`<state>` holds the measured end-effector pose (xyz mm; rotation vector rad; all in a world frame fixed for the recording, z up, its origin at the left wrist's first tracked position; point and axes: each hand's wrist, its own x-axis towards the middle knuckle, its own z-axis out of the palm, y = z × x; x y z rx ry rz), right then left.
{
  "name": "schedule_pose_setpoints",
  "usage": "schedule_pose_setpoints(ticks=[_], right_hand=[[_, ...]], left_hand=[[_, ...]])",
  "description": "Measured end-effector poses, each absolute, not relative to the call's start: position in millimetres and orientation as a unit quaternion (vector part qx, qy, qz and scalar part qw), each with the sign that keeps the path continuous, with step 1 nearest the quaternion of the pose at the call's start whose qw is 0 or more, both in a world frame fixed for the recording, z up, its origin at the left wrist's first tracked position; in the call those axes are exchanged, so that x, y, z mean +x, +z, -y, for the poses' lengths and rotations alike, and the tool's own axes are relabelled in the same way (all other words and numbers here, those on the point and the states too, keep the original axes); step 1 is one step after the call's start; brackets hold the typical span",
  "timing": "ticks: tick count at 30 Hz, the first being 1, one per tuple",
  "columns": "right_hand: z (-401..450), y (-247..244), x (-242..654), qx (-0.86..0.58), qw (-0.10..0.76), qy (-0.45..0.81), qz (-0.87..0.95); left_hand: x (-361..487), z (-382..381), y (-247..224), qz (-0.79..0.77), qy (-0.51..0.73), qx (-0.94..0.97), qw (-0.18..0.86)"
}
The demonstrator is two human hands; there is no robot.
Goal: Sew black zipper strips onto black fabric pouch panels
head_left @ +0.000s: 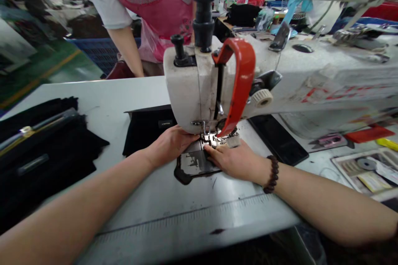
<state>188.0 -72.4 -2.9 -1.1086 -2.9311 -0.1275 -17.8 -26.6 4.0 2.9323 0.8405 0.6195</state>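
A white sewing machine (182, 91) with an orange-red finger guard (244, 83) stands before me. My left hand (168, 145) lies just left of the presser foot (209, 138), its fingers closed at the edge of a black fabric piece (146, 126). That piece lies flat and bears a small dark label (165, 124). To the right of the foot is my right hand (231, 161), fingers drawn together beside the metal needle plate (195, 162). Whatever its fingertips pinch is hidden by the foot and the hand. A dark beaded bracelet (271, 174) circles the right wrist.
Black fabric pieces (56, 149) are stacked at left. Right of the machine's base lie a black phone (280, 138), thread snips (331, 140) and a parts tray (367, 172). Printed ruler marks (186, 213) cross the table's front. A person in a pink apron (164, 12) stands opposite.
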Motion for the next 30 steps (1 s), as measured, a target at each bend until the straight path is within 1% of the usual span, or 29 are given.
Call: schedule_pose_setpoints(ticks=[6,9,11,13,16,19,22,25,30], right_hand=[[71,0,189,-0.361,0.031,-0.008,0.932],[69,3,192,-0.362,0.044,0.011,0.931],[68,5,194,-0.364,0.051,0.013,0.93],[67,6,196,-0.364,0.055,0.013,0.93],[68,7,198,-0.36,0.061,0.014,0.931],[69,10,200,-0.356,0.07,0.012,0.932],[71,13,202,-0.343,0.07,0.017,0.937],[72,15,204,-0.312,0.051,0.028,0.948],[75,18,202,-0.258,0.001,0.046,0.965]], left_hand=[[-24,27,8,-0.34,0.139,0.918,0.148],[-26,32,19,-0.347,0.071,0.919,0.174],[-26,36,25,-0.331,0.028,0.93,0.16],[-26,39,28,-0.323,0.009,0.938,0.123],[-23,47,25,-0.332,0.02,0.941,0.056],[-14,64,22,-0.356,0.036,0.934,0.022],[-4,80,19,-0.378,0.066,0.923,0.024],[-1,87,17,-0.361,0.099,0.926,0.044],[-11,82,16,-0.339,0.094,0.934,0.054]])
